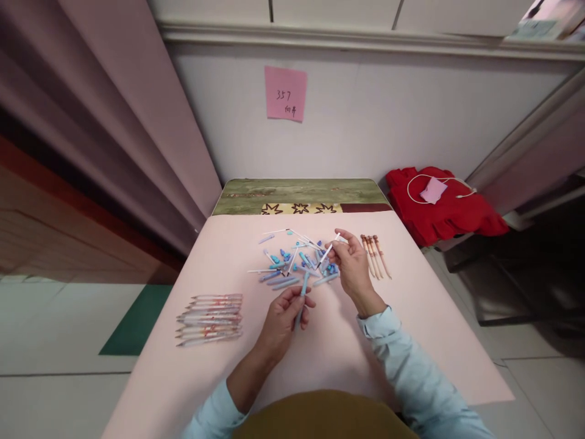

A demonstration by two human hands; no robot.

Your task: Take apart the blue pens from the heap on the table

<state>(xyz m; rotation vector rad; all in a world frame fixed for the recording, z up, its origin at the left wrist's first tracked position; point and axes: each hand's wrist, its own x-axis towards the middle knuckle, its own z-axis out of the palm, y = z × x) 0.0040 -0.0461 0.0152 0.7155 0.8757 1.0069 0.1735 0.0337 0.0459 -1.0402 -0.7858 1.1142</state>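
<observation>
My left hand (287, 311) is closed on a light blue pen barrel (304, 286), which points up and away from me. Higher and to the right, my right hand (350, 259) pinches a thin white pen refill (328, 251) with a dark tip slanting down toward the barrel. The two parts are apart. Beyond both hands lies a loose pile of blue and lilac pen parts (286, 282): barrels, small caps or figures, and white refills with dark tips. Some of the pile is hidden behind my right hand.
A row of several pens with pointed tips (210, 318) lies at the left. Several brown-topped pens (375, 256) lie at the right. All rest on a pale pink table cover (411, 341). A pink note (286, 93) sticks to the wall; red cloth (443, 210) with a white cable sits right.
</observation>
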